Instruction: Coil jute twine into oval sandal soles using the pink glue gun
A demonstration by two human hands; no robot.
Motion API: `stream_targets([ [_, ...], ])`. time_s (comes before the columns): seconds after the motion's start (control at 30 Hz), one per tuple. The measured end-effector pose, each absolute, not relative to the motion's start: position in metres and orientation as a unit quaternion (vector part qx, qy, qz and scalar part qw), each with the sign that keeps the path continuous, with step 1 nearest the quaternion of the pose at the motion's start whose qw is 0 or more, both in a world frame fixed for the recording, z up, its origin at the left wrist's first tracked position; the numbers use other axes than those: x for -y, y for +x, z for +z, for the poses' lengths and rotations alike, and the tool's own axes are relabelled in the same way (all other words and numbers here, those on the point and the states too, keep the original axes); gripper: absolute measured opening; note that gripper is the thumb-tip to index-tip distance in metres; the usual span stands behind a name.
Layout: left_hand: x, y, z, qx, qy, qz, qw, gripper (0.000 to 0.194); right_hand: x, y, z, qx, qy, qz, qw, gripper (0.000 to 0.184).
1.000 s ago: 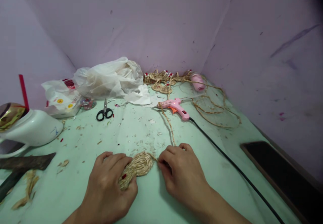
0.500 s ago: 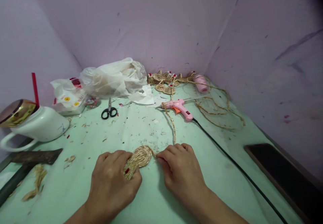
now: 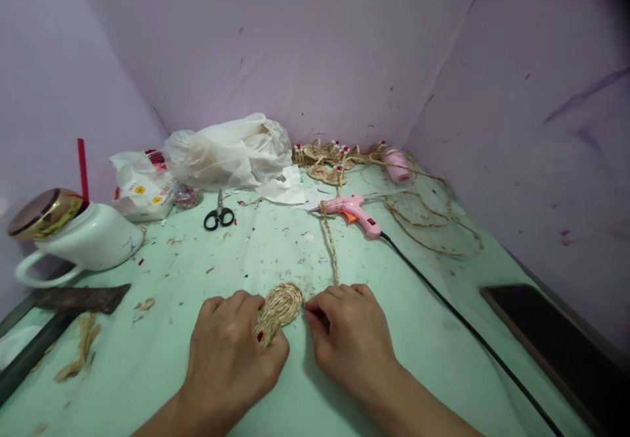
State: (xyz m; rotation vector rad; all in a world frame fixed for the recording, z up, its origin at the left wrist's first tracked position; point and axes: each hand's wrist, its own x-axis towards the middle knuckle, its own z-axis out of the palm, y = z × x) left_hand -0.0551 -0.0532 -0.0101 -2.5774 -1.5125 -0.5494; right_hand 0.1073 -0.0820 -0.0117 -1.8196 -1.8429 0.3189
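Observation:
A coiled piece of braided straw rope [image 3: 284, 304], with a small red spot near its lower end, is gripped in my left hand [image 3: 236, 348]. The fingers and thumb close round its left part and hide it. My right hand [image 3: 350, 332] pinches the loose rope [image 3: 331, 243] right beside the coil's right edge. From there the rope runs away from me, past the nozzle end of a pink glue gun [image 3: 352, 208], towards the back of the table.
Scissors [image 3: 219, 216], a white mug [image 3: 105, 237] with a gold lid and a hammer [image 3: 81, 300] lie left. Behind are a white plastic bag [image 3: 236, 151], finished-looking rope pieces [image 3: 325, 161] and a pink spool [image 3: 396, 165]. A black cord [image 3: 457, 322] and a phone [image 3: 546, 338] are right.
The view has shifted slightly. The rope between the coil and my right hand is shorter, and the two hands are a little nearer each other. Both keep their hold.

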Motion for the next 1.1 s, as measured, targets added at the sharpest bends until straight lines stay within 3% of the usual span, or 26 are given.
stream_targets([
  [0.33, 0.054, -0.051, -0.006, 0.529, -0.834, -0.144, 0.062, 0.008, 0.093, 0.109, -0.021, 0.704, -0.599, 0.079, 0.372, 0.023],
  [0.63, 0.057, -0.05, -0.003, 0.553, -0.825, -0.11, 0.042, 0.013, 0.095, 0.104, -0.019, 0.734, -0.567, 0.087, 0.365, 0.016],
  [0.87, 0.052, -0.062, 0.007, 0.542, -0.825, -0.096, -0.127, 0.034, 0.098, 0.11, -0.03, 0.753, -0.549, 0.095, 0.349, 0.026],
  [1.1, 0.04, -0.068, 0.012, 0.59, -0.762, -0.077, -0.255, 0.022, 0.096, 0.114, -0.037, 0.751, -0.544, 0.098, 0.361, 0.025],
])
